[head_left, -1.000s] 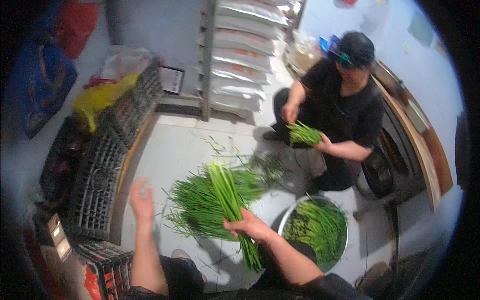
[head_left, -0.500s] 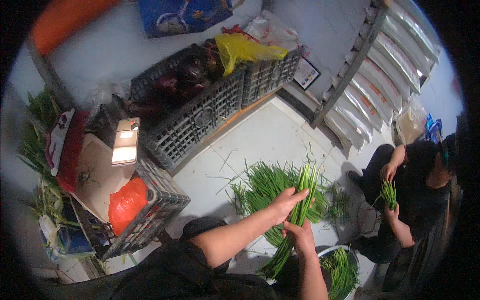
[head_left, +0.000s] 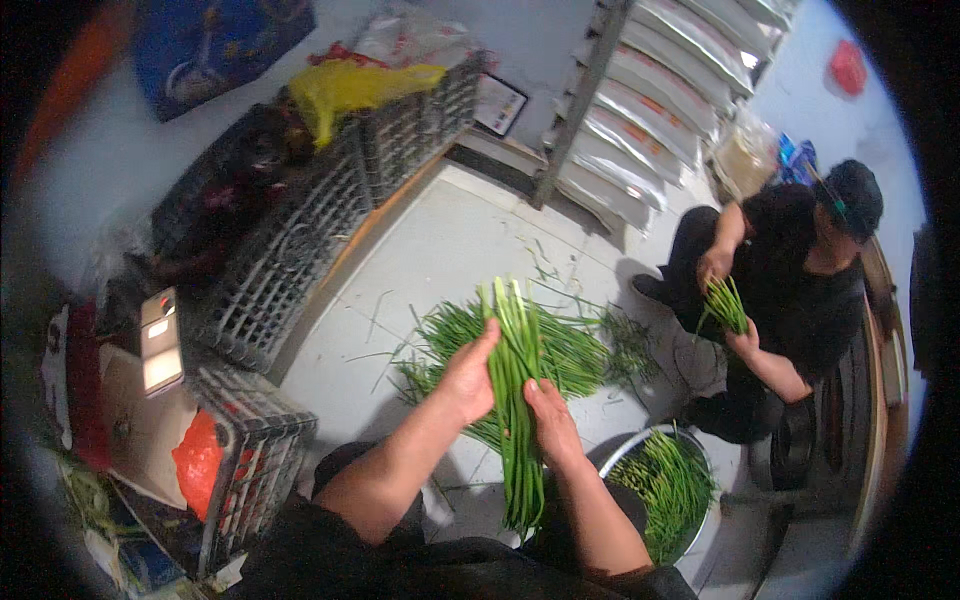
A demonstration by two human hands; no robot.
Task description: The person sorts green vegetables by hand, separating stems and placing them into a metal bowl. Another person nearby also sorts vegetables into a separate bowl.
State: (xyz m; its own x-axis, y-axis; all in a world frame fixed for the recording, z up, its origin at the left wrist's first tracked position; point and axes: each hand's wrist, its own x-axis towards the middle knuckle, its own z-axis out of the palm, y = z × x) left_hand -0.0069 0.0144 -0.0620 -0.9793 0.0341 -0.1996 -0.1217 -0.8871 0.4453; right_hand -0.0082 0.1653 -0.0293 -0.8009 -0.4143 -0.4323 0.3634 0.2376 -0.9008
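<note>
Between my two hands a bunch of long green chives (head_left: 515, 420) stands nearly upright, pale ends at the top. My left hand (head_left: 472, 372) grips its left side with the thumb up along the stalks. Lower down on the right, my right hand (head_left: 553, 420) is closed round the same bunch. Behind it, a broad pile of chives (head_left: 570, 350) lies on the tiled floor. To the right of my right forearm stands a round metal basin (head_left: 708, 462) filled with cut green stalks (head_left: 665, 495).
At the right a co-worker (head_left: 800, 250) sits low, holding a small green bunch (head_left: 725, 305). Black crates (head_left: 290, 265) with a yellow bag (head_left: 360, 90) line the left wall. Nearer, a phone (head_left: 160, 345) sits above a crate (head_left: 255, 450) with an orange bag (head_left: 198, 462). White sacks (head_left: 640, 130) fill a rack.
The view has swung right, so the surroundings sit further left and the basin shows more fully. The bunch has gone from slanted to nearly upright, still in both my hands.
</note>
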